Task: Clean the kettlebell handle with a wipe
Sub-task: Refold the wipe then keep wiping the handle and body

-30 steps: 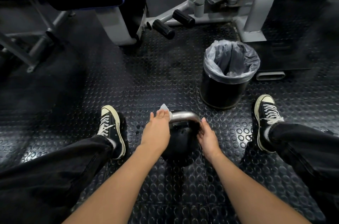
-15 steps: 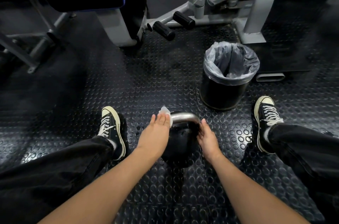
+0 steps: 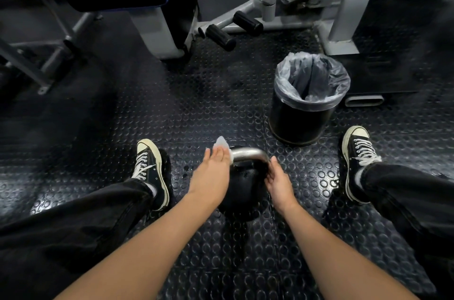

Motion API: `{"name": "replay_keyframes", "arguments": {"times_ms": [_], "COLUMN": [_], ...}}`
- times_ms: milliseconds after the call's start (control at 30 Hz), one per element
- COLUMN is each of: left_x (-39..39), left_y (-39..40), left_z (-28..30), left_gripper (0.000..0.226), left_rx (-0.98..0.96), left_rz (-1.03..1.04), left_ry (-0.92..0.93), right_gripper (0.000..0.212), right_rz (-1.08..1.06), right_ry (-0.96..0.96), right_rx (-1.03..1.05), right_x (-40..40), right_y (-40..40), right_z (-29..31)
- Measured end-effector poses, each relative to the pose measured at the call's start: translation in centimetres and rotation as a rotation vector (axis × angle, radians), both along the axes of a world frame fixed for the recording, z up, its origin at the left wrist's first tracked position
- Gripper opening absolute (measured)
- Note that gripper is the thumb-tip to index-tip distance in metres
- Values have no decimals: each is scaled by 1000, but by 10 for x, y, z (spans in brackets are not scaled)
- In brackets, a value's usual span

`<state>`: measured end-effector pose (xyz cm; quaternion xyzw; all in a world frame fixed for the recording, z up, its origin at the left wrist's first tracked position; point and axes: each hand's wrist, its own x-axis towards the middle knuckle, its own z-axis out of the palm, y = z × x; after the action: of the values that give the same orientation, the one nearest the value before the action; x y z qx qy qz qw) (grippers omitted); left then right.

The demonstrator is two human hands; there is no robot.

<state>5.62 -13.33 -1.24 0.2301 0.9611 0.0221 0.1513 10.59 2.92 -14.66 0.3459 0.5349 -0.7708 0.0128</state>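
Observation:
A black kettlebell (image 3: 243, 184) with a bare steel handle (image 3: 248, 153) stands on the studded rubber floor between my legs. My left hand (image 3: 211, 177) presses a white wipe (image 3: 222, 143) against the left end of the handle, fingers wrapped over it; a corner of the wipe sticks out beyond my fingertips. My right hand (image 3: 278, 181) grips the kettlebell at the right end of the handle and steadies it. The ball's lower part is partly hidden by both hands.
A black bin (image 3: 304, 118) lined with a clear bag stands just beyond the kettlebell, to the right. My two sneakers (image 3: 149, 172) (image 3: 356, 159) flank the kettlebell. Grey gym machines (image 3: 348, 2) with black foot pegs (image 3: 221, 36) fill the back.
My left hand with the wipe has slid slightly left and down along the handle's left end. The right hand and kettlebell stay put.

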Motion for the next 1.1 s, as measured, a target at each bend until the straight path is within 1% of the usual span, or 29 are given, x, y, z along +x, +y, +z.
{"name": "replay_keyframes", "arguments": {"times_ms": [67,233,367,533,633,733,767,800,900,933,1033,1100], "left_x": [7,-1,0,13,3,-3,-3,-3,-2,-2,2,6], "left_y": [2,0,7,-10,-4,-3,-6,-9,-13,-12,-6,-2], "left_z": [-3,-7,-5,-23,-36,-54,-56,-55,-43,-38,-30,-31], "left_gripper": [74,74,71,76,77,68,63,55,26,21,20,22], "left_rx": [-3,13,17,5,42,92,129,176,394,410,377,380], "left_rz": [-56,2,-1,-94,-66,-5,18,37,109,124,162,174], "left_ry": [9,51,77,134,175,146,168,221,391,410,326,255], "right_gripper": [48,45,47,40,38,45,48,46,39,38,37,44], "right_rz": [1,-1,5,18,26,10,-1,-5,-28,-27,-18,-11], "right_ry": [-2,10,8,21,18,8,12,19,12,15,9,31], "right_rx": [-19,-22,-30,29,53,-9,-26,-29,-50,-49,-59,-41], "right_x": [0,-1,-1,0,0,3,2,-1,1,1,2,1], "right_y": [0,1,1,0,1,2,1,1,1,2,0,2], "right_z": [1,-2,-2,-5,-4,-2,-1,1,5,3,5,4]}}
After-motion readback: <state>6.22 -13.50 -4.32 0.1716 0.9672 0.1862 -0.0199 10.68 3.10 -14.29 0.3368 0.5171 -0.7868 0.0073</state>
